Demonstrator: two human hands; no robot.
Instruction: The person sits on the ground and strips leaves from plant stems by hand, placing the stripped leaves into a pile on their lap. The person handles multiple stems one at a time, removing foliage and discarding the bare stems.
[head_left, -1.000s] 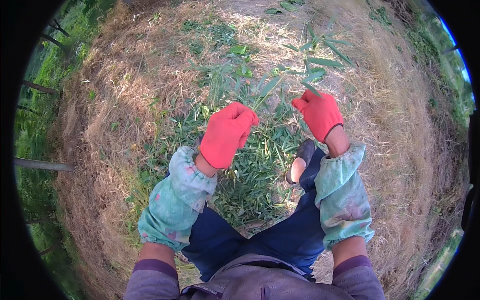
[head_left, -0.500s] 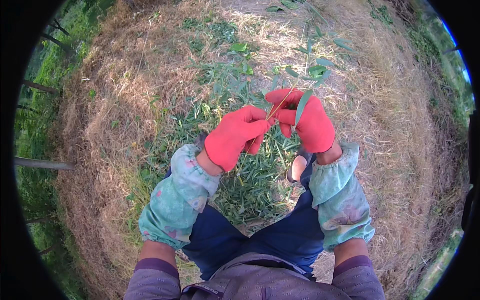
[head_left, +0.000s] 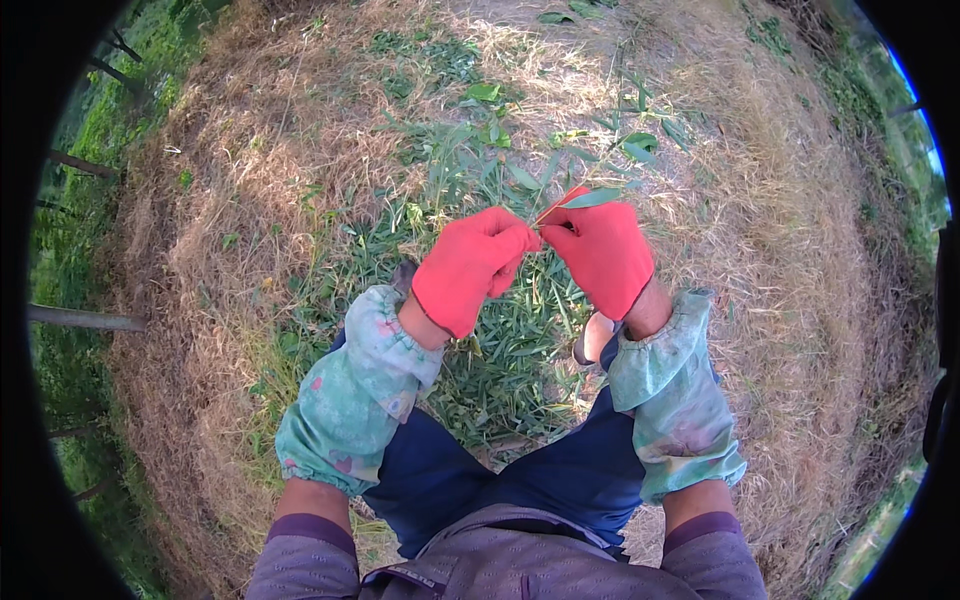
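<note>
A thin leafy stem (head_left: 549,212) passes between my two red-gloved hands, with a long green leaf (head_left: 594,198) standing out over the right glove. My left hand (head_left: 468,272) is closed, its fingertips pinching the stem's lower end. Close beside it, my right hand (head_left: 604,258) is closed too, thumb and fingers gripping the stem just above. The fingertips of both hands nearly meet. Part of the stem is hidden behind the right fingers. Below the hands, a heap of green leaves and cut stems (head_left: 495,385) lies on the ground between my legs.
Dry straw-coloured grass (head_left: 225,290) covers the ground on both sides. More cut greenery (head_left: 440,65) is scattered ahead. Several thin tree trunks (head_left: 85,319) stand among green plants at the far left. My shoe (head_left: 582,348) is beside the leaf heap.
My right hand has turned and come slightly down. The stem's leafy top has swung lower and to the right, its leaf now lying across the glove. My left hand has barely shifted.
</note>
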